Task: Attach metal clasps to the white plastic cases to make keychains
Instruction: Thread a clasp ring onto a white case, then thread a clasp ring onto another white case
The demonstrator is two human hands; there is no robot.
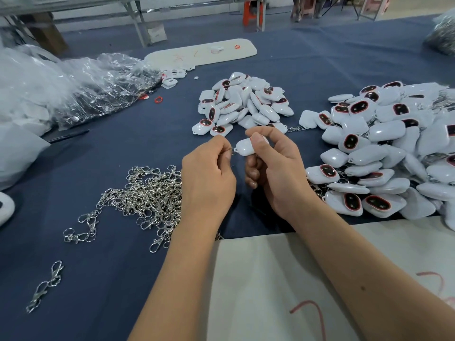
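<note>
My right hand (pixel 273 166) grips a white plastic case (pixel 246 146) between thumb and fingers above the blue cloth. My left hand (pixel 209 173) pinches a small metal clasp ring (pixel 232 150) right at the case's left corner loop. The rest of that clasp is hidden inside my left hand. A tangled heap of loose silver clasps (pixel 145 195) lies left of my left hand. Beyond my hands sits a pile of white cases (pixel 243 104). At the right spreads a larger pile of cases with clasps attached (pixel 384 153).
Clear plastic bags (pixel 81 89) lie at the far left. A white board (pixel 204 54) rests at the back. A pale sheet with red marks (pixel 270 279) covers the near edge under my forearms. A lone clasp pair (pixel 46 284) lies near left. A black pen (pixel 69 135) lies by the bags.
</note>
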